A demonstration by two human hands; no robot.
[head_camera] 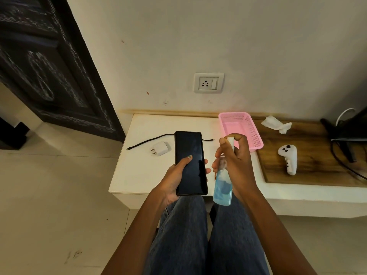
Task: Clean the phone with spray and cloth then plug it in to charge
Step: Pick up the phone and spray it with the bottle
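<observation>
My left hand (174, 179) holds a black phone (190, 163) upright, screen dark and facing me, thumb resting on the glass. Just right of it, my right hand (236, 161) grips a clear spray bottle (222, 187) of blue liquid, forefinger on the white nozzle, which points toward the phone. On the white table (139, 165) behind the phone lie a white charger plug (161, 148) and a black cable (147, 141). A crumpled white cloth (276, 124) lies at the back right on a wooden board (309, 167). A wall socket (209, 83) sits above the table.
A pink plastic basket (241, 130) stands behind my right hand. A white handheld controller (289, 158) rests on the wooden board. Dark cables and a black stand (345, 139) occupy the far right. A dark carved door (49, 66) is at the left; my knees are under the table edge.
</observation>
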